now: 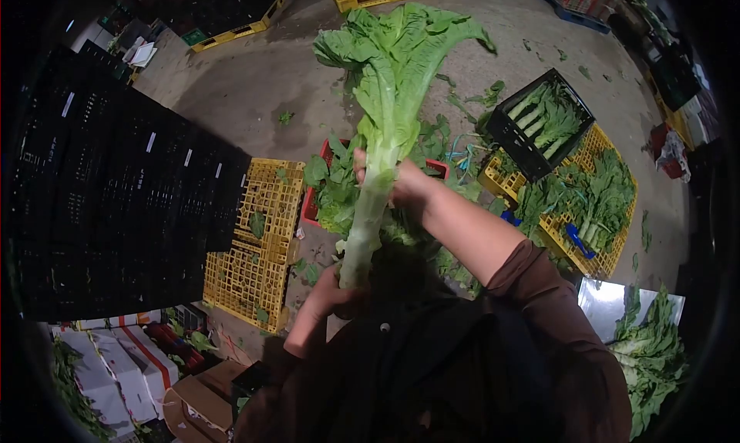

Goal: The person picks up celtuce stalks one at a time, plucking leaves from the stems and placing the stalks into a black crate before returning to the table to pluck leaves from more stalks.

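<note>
A long celtuce with a thick pale stem and broad green leaves at its top is held up in front of my body, leaning slightly right. My right hand is wrapped round the upper stem, just below the leaves. Lower down, my left hand grips the stem's base; its fingers are partly hidden. Behind the celtuce sits a red crate heaped with loose green leaves.
Right of me, a black crate of celtuce rests on a yellow pallet with more celtuce and blue straps. Tall stacked black crates stand at left beside another yellow pallet. Celtuce lies by a metal surface. Leaves litter the floor.
</note>
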Available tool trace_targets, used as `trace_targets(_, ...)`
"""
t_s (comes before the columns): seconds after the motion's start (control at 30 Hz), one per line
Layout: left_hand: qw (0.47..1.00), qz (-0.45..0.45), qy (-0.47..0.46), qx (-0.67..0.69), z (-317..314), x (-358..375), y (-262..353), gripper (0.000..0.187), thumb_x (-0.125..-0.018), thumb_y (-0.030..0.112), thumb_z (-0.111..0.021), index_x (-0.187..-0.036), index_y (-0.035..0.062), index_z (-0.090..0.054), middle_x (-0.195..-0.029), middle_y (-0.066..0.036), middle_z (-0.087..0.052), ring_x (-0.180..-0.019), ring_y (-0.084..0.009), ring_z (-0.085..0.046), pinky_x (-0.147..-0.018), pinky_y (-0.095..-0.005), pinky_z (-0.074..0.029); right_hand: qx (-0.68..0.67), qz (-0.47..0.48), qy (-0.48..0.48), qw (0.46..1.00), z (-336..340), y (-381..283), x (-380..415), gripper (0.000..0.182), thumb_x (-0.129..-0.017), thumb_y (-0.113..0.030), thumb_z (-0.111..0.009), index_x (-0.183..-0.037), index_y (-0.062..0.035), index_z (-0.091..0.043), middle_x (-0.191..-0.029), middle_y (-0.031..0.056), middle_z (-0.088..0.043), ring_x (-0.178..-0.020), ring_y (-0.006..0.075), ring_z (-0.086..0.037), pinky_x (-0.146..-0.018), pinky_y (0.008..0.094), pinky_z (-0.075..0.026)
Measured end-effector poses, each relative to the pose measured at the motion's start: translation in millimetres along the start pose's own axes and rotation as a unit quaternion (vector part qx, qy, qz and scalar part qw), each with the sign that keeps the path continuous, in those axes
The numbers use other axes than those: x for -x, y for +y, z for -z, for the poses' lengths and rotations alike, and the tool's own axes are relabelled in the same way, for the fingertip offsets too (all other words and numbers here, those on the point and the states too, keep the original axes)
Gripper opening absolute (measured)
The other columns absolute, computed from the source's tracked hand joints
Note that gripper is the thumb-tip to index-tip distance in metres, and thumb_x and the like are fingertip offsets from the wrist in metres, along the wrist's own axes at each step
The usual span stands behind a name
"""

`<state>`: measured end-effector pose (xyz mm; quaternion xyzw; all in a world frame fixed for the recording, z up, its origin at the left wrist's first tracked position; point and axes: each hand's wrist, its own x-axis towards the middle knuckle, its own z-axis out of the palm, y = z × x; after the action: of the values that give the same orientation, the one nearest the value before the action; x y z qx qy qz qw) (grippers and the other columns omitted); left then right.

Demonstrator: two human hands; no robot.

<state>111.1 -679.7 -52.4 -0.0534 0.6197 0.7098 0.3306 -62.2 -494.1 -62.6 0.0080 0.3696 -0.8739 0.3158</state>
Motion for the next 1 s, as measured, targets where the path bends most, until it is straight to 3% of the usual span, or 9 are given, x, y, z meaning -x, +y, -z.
trace_targets(0.13, 0.94, -0.053, 0.184, -0.283, 2.4, -5.4, 5.8, 0.045, -0.065, 0.018, -0.079, -0.103, 0.0047, -0.059, -0.088, -0.007, -0.065, -0.08, -0.015, -0.061, -0.076, -0.0304, -0.05, 0.225, -0.036, 0.049, 0.973, 13.3, 36.3, 10.5, 0.017, -0.087, -0.022, -0.061, -0.09, -0.0049, -0.059, -0.075, 0.0038, -0.059, -0.066, 0.0139, -0.057, -0.059, 0.0302, -0.048)
trace_targets(0.2, 0.92, -0.074, 0.229, -0.311, 8.7, -5.4, 0.5, 0.046, -0.065, 0.02, -0.078, -0.106, 0.0076, -0.06, -0.089, -0.008, -0.066, -0.08, -0.0166, -0.063, -0.075, -0.0312, -0.05, 0.578, 0.291, -0.005, 0.763, 49.4, 46.7, -1.3, 0.031, -0.086, -0.027, -0.058, -0.105, -0.002, -0.057, -0.098, 0.0104, -0.065, -0.081, 0.0255, -0.063, -0.07, 0.0383, -0.05)
trace_targets(0.23, 0.896, -0.086, 0.276, -0.338, 12.9, -4.3, -2.9, 0.048, -0.065, 0.022, -0.078, -0.109, 0.0104, -0.06, -0.09, -0.009, -0.067, -0.081, -0.0183, -0.064, -0.075, -0.0319, -0.05, 0.539, -0.04, 0.145, 0.829, 57.9, 33.7, -1.1, 0.029, -0.088, -0.025, -0.055, -0.103, -0.0006, -0.055, -0.087, 0.0107, -0.066, -0.072, 0.0216, -0.063, -0.065, 0.034, -0.05)
trace_targets(0.3, 0.873, -0.072, 0.313, -0.367, 18.2, -0.6, -8.5, 0.048, -0.065, 0.024, -0.077, -0.11, 0.0145, -0.061, -0.092, -0.01, -0.067, -0.083, -0.0222, -0.065, -0.075, -0.0339, -0.051, 0.333, 0.118, 0.225, 0.908, 71.4, 12.5, 17.1, 0.026, -0.09, -0.025, -0.053, -0.099, -0.0006, -0.054, -0.073, 0.0072, -0.062, -0.061, 0.0151, -0.06, -0.057, 0.0302, -0.047)
trace_targets(0.5, 0.787, 0.01, 0.371, -0.492, 12.7, 18.7, -5.2, 0.046, -0.066, 0.03, -0.073, -0.11, 0.0249, -0.061, -0.091, -0.01, -0.067, -0.081, -0.033, -0.064, -0.07, -0.04, -0.052, 0.369, 0.333, 0.3, 0.814, 55.8, -64.8, 74.6, 0.029, -0.089, -0.018, -0.06, -0.108, -0.0006, -0.047, -0.083, 0.0007, -0.056, -0.067, 0.0057, -0.047, -0.056, 0.0228, -0.042)
trace_targets(0.7, 0.763, -0.008, 0.346, -0.546, 25.1, 26.2, -25.7, 0.051, -0.063, 0.03, -0.077, -0.111, 0.0235, -0.061, -0.091, -0.01, -0.067, -0.078, -0.032, -0.065, -0.066, -0.0403, -0.052, 0.517, 0.315, 0.328, 0.725, 24.3, -76.6, 83.2, 0.066, -0.074, -0.031, -0.076, -0.12, -0.0009, -0.04, -0.112, 0.0125, -0.052, -0.075, 0.0164, -0.054, -0.074, 0.0324, -0.048)
trace_targets(0.8, 0.748, -0.033, 0.338, -0.569, 18.1, 29.1, -25.8, 0.052, -0.063, 0.032, -0.077, -0.111, 0.0221, -0.061, -0.091, -0.01, -0.067, -0.078, -0.0322, -0.065, -0.065, -0.0402, -0.052, 0.686, 0.315, 0.399, 0.521, 24.4, -71.5, 74.7, 0.068, -0.072, -0.036, -0.076, -0.121, -0.004, -0.04, -0.106, 0.0135, -0.057, -0.084, 0.0291, -0.06, -0.071, 0.0406, -0.049)
trace_targets(0.9, 0.734, -0.025, 0.333, -0.591, 12.5, 33.2, -24.8, 0.052, -0.064, 0.034, -0.077, -0.112, 0.0203, -0.061, -0.091, -0.012, -0.067, -0.078, -0.0326, -0.065, -0.065, -0.04, -0.052, 0.697, 0.192, 0.378, 0.578, 35.8, -63.4, 75.7, 0.057, -0.077, -0.033, -0.072, -0.116, -0.0035, -0.043, -0.086, 0.009, -0.061, -0.07, 0.025, -0.061, -0.065, 0.0379, -0.048)
trace_targets(1.0, 0.75, -0.011, 0.33, -0.573, 11.7, 31.9, -29.2, 0.051, -0.066, 0.034, -0.075, -0.112, 0.0185, -0.061, -0.091, -0.013, -0.066, -0.079, -0.0336, -0.064, -0.066, -0.0401, -0.051, 0.667, 0.257, 0.388, 0.582, 45.7, -54.1, 82.9, 0.05, -0.078, -0.031, -0.071, -0.112, -0.0044, -0.046, -0.073, 0.0074, -0.06, -0.067, 0.0271, -0.061, -0.061, 0.038, -0.048)
